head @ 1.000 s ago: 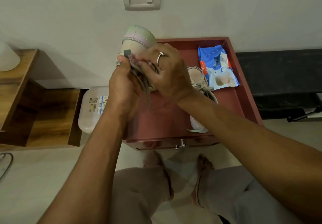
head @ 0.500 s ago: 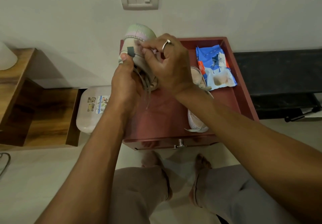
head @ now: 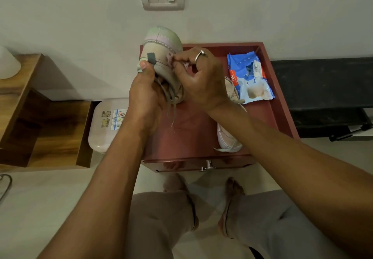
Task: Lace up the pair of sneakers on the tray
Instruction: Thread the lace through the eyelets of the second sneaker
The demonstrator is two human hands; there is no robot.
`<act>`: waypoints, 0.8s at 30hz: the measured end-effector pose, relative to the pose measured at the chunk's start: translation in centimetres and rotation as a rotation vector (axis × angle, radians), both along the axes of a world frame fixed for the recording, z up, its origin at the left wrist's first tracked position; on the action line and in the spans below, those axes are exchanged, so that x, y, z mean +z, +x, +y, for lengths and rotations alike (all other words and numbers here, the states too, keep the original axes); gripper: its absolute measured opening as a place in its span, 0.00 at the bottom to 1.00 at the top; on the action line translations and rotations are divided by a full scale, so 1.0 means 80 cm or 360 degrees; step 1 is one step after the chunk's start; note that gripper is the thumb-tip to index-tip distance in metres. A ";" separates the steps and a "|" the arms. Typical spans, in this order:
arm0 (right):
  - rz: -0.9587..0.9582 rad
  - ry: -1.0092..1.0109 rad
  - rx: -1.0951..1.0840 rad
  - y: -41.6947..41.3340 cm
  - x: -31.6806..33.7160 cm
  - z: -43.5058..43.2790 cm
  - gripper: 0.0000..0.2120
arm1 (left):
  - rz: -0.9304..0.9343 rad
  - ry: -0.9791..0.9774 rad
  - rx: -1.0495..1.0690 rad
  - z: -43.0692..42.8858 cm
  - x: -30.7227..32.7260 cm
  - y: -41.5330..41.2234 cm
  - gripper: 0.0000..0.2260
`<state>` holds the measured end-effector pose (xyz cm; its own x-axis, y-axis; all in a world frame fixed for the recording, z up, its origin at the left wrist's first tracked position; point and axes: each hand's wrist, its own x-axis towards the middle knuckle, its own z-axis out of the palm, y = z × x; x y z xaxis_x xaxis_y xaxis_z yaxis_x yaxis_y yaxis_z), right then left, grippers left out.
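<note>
One sneaker (head: 161,42) is at the upper centre of the frame, raised on end above the far left corner of the red tray (head: 268,109). Our left hand (head: 145,97) grips it from below, with the thumb pressed on its side. Our right hand (head: 201,79) pinches what seems to be a lace end at the eyelet edge. Loose lace (head: 171,101) dangles beneath. The second sneaker (head: 228,139) lies on the tray at centre right, partly under our right forearm, beside a blue packet (head: 250,77). We judge that the frayed-looking tip could bunch at the eyelet if the pinch slips. A skipped hole would leave the lacing uneven.
</note>
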<state>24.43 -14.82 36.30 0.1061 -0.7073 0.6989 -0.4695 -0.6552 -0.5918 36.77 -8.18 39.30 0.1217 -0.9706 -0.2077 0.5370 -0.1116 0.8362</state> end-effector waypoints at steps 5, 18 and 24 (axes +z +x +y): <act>-0.0049 0.0261 0.0047 0.001 -0.019 0.011 0.02 | 0.0073 -0.0023 0.0025 -0.001 -0.004 0.008 0.27; -0.0177 0.0323 0.0088 0.009 -0.017 0.024 0.02 | 0.0077 -0.0035 0.0067 0.000 -0.003 0.009 0.27; -0.0199 0.0289 0.0076 0.017 -0.011 0.026 0.04 | 0.0042 -0.0041 0.0041 0.001 -0.001 0.005 0.27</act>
<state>25.80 -12.75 35.43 0.0633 -0.8189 0.5705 -0.3561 -0.5525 -0.7536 37.14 -8.11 39.24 0.1413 -0.9723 -0.1861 0.5612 -0.0762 0.8242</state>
